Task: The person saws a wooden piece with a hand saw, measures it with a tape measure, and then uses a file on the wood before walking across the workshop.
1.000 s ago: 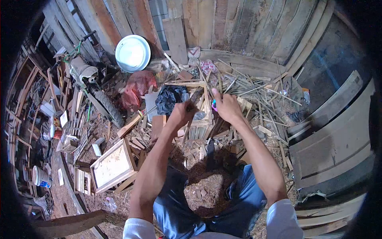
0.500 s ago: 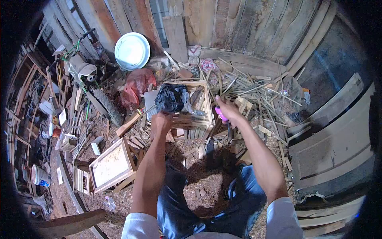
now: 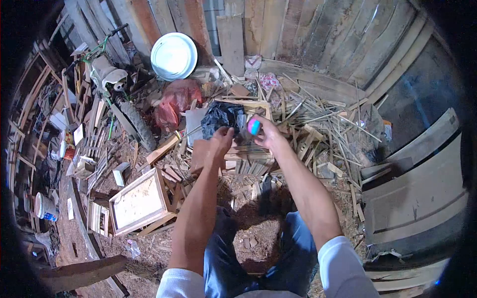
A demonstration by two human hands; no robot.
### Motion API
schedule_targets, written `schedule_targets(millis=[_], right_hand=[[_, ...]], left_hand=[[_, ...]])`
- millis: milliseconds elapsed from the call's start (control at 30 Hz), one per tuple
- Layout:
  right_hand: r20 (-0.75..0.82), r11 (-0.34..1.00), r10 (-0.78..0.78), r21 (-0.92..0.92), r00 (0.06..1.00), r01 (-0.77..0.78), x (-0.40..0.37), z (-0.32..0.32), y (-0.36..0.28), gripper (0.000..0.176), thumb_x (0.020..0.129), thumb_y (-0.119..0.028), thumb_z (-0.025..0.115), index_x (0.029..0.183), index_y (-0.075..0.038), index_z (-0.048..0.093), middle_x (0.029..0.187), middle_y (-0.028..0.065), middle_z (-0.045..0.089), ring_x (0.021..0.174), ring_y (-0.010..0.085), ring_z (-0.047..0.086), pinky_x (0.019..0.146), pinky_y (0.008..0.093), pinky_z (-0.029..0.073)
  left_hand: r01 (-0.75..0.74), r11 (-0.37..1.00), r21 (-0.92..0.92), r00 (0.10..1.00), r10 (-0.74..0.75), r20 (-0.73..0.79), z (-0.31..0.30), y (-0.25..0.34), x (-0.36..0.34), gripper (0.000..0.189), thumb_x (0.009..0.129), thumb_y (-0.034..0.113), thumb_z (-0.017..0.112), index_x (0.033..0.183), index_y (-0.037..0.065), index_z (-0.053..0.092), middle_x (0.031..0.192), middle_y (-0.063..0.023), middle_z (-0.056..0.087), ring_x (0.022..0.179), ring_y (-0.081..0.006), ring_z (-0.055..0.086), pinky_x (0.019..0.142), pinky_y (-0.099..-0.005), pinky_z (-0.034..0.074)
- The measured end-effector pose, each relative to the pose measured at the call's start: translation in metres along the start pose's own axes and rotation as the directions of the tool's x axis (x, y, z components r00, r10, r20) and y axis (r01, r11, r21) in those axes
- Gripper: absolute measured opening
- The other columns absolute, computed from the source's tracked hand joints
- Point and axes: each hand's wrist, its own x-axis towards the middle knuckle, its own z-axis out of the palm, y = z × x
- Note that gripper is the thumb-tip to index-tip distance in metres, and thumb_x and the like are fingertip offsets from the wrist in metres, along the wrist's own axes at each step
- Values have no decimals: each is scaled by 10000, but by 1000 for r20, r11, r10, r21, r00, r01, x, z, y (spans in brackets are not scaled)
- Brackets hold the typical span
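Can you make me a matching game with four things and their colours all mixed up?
Things:
1. The round thing leaning by the plank wall
2. The small thing in the right hand
3. The crumpled bag by the left hand
4. The other bag, just below the round thing in the picture

Colours:
A. black
B. pink and blue
C. red
D. white

Right pairs: 1-D, 2-B, 3-A, 4-C
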Motion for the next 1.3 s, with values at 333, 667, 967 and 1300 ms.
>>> schedule_targets(millis=[333,667,967,1300], right_hand=[[252,995,-104,38,962,97,114,58,52,227,893,-331,644,932,-115,585,754,19,554,635,168,506,581,324,446],[186,975,-196,142,963,171,45,-44,-41,152,914,-179,514,945,-75,620,859,77,650,736,203,635,590,318,531],[-251,913,-358,-295,899,281,-34,-240,-100,156,917,-156,510,843,-78,623,726,18,610,573,113,544,505,277,457],[188,558,-481,-688,856,464,1,-361,-64,36,752,-86,606,741,-53,613,668,59,596,533,154,568,453,305,454]], left_hand=[[57,896,-441,998,-35,58,26,-38,44,307,886,64,575,1177,-28,596,1072,-115,660,991,-192,604,820,-308,496],[-214,977,13,976,213,53,58,-61,54,341,823,219,612,1082,-2,630,1014,-195,682,968,-302,659,857,-364,491],[-538,843,19,816,515,261,81,-15,15,237,859,21,535,1086,35,601,838,-102,672,663,-166,621,600,-311,488],[-847,504,168,315,222,923,239,-47,-72,320,839,264,598,1081,57,626,959,-238,658,913,-421,641,808,-509,515]])
